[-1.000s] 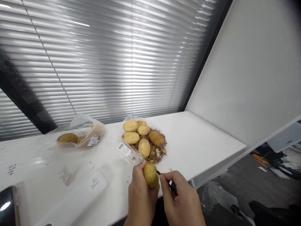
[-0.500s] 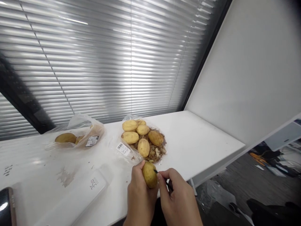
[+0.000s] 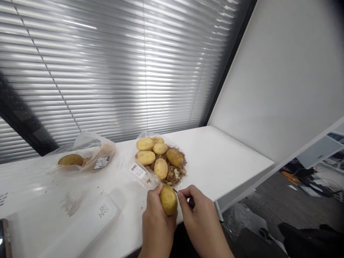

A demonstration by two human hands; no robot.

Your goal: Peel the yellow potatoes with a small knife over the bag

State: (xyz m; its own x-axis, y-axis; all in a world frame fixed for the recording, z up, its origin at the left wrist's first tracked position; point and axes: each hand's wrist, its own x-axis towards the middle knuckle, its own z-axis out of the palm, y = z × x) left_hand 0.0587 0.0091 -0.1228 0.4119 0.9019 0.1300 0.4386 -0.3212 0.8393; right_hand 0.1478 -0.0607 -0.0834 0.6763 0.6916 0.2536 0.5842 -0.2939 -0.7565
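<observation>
My left hand [image 3: 156,219] is closed around a yellow-brown potato [image 3: 168,201] near the front edge of the table. Just right of it, my right hand [image 3: 200,213] pinches a thin dark tool [image 3: 175,191], mostly hidden by the fingers. The tool's tip lies close to the potato's upper right side; whether they touch, I cannot tell. Beyond my hands, several pale potatoes [image 3: 145,157] and a browner potato [image 3: 175,157] rest on a heap of brown peelings [image 3: 172,176] on a clear plastic bag [image 3: 150,180] with a barcode label.
Another clear bag [image 3: 92,141] with unpeeled potatoes [image 3: 71,160] lies at the back left of the white table [image 3: 215,154]. A white box [image 3: 88,222] and a phone [image 3: 5,238] are at the front left. Blinds [image 3: 118,71] and a white panel [image 3: 282,82] border the table.
The tool's tip has moved from the potato's face to its upper right edge, and my right hand has shifted slightly up. The whole view has turned a little, sliding things left.
</observation>
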